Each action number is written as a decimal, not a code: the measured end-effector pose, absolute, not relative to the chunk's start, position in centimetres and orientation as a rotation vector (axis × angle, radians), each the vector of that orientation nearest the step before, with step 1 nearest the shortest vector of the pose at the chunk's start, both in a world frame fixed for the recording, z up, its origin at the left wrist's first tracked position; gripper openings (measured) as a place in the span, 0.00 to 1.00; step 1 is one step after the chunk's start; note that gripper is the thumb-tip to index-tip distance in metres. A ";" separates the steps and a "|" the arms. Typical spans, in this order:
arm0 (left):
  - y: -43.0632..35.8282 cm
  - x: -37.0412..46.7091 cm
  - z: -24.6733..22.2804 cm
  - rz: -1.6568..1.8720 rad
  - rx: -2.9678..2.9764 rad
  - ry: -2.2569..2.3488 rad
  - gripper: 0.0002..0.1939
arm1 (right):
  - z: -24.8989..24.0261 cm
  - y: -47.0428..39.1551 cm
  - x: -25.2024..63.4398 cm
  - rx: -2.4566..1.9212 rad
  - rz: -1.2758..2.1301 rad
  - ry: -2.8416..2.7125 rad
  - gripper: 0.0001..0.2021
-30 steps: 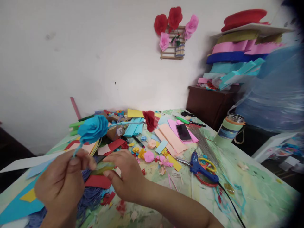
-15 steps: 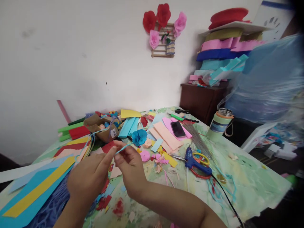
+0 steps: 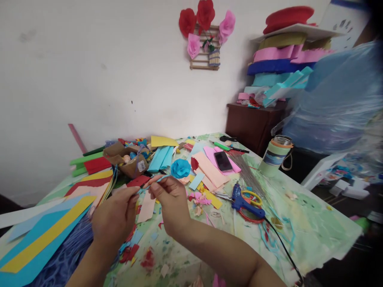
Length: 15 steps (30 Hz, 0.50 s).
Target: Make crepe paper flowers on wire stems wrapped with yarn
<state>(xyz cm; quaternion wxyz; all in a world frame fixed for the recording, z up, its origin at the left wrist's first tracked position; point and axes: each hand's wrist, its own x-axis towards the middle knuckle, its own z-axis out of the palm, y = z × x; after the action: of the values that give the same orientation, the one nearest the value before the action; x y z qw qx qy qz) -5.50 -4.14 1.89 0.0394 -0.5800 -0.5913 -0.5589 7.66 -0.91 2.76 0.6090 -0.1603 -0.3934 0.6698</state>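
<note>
1. Left hand (image 3: 115, 215): fingertips pinched on a thin, light-blue stem (image 3: 143, 189).
2. Right hand (image 3: 172, 199): thumb and fingers clamped on that stem, nearer the round, ruffled blue paper flower (image 3: 180, 169).
3. The flower sits above the worktop (image 3: 314, 229), between its middle and back edge.
4. Blue plastic glue gun (image 3: 247, 205): toward the right edge.

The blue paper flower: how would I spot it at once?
Start at the cluttered green table below the white wall. Near its middle, just beyond the right hand, a blue flower sits at the end of a thin stem. Its round, ruffled shape sets it apart from the folded blue paper on its left in the picture.
</note>
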 end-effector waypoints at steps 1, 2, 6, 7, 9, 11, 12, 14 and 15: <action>-4.2 -5.5 2.0 -1.768 -1.795 -1.820 0.06 | 2.9 -0.6 7.8 -0.371 1.548 -0.898 0.05; -4.3 -5.6 2.1 -1.806 -1.830 -1.824 0.06 | 3.0 -0.4 7.9 -0.369 1.551 -0.888 0.05; -4.7 -6.1 2.3 -1.821 -2.135 -1.919 0.11 | 3.3 0.6 8.3 -0.301 1.581 -0.849 0.07; -4.8 -6.2 2.3 -1.857 -2.212 -1.941 0.12 | 3.3 0.8 8.3 -0.280 1.589 -0.837 0.07; -4.9 -6.4 2.4 -1.966 -2.368 -1.955 0.15 | 3.4 1.0 8.4 -0.247 1.607 -0.828 0.07; -5.0 -6.4 2.4 -2.025 -2.546 -1.978 0.17 | 3.5 1.0 8.5 -0.239 1.629 -0.839 0.08; -5.0 -6.4 2.4 -2.032 -2.609 -2.014 0.17 | 3.5 1.0 8.5 -0.242 1.637 -0.844 0.09; -5.1 -6.1 2.5 -2.140 -2.565 -2.100 0.16 | 3.5 1.0 8.5 -0.259 1.639 -0.848 0.10; -5.1 -6.0 2.5 -2.261 -2.446 -2.122 0.14 | 3.5 1.0 8.5 -0.270 1.635 -0.856 0.10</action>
<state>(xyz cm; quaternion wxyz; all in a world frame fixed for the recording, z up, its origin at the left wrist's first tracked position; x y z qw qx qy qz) -5.97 -5.07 2.54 -0.3930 -0.5694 -0.4940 -0.5265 8.51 1.03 3.50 0.5957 -0.1163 -0.3685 0.7042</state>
